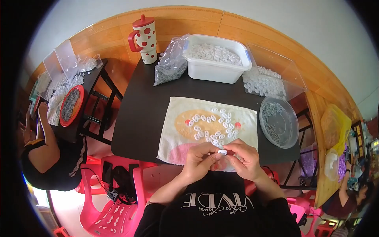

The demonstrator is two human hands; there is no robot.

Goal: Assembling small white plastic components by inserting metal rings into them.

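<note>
Between the fingertips of my left hand (200, 158) and my right hand (245, 158) is a small white oval plastic piece (222, 152). Both hands are closed in a pinch on it, above the near edge of a cream cloth (166, 138) with a printed pattern. On the cloth, just beyond my fingers, lie several similar white oval pieces (203, 117), each with what look like two small openings. To the right of the cloth, a round clear tray (290, 128) holds many thin grey metal bits, too small to name.
A white tub (215, 75) of white pieces stands at the back. Beside it are a bag (169, 67) of grey bits, a dotted tumbler (148, 43) and a clear bin (294, 85). People sit at tables left and right. A pink chair (112, 217) is at my left.
</note>
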